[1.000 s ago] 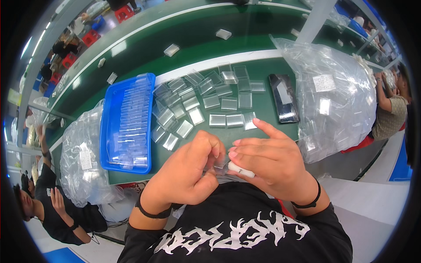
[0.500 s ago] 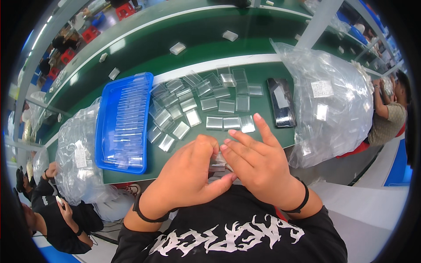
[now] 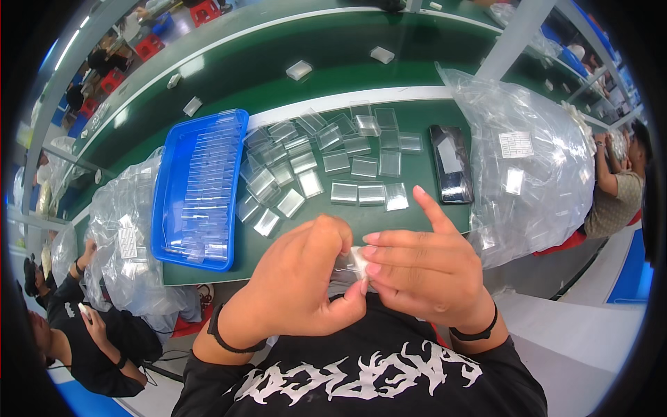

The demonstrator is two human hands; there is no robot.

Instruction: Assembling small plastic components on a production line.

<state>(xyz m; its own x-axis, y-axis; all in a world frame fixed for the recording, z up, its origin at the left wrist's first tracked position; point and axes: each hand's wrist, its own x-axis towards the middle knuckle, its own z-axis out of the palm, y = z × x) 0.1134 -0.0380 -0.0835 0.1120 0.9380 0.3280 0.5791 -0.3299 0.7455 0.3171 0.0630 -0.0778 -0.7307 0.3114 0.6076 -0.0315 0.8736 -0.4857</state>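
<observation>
Clamping a clear plastic piece (image 3: 341,265) in the grip of the left hand (image 3: 295,279); pinching a white piece (image 3: 358,261) in that of the right hand (image 3: 438,274), just beside it; holding both by the near edge of the green desk (image 3: 347,218).

Thin bare strip of green table (image 3: 431,111) between the scattered clear plastic pieces (image 3: 365,167) and the left hand (image 3: 299,274); second lane, tight at the rightmost piece, runs beside the black case (image 3: 451,167), the right hand's (image 3: 427,274) raised finger poking across its near end. Blue tray (image 3: 178,187) walls the left, bulging bag (image 3: 128,240) past it; bigger bag (image 3: 538,184) blocks right; beyond the white ledge (image 3: 333,103), open room among small packets (image 3: 299,70).
</observation>
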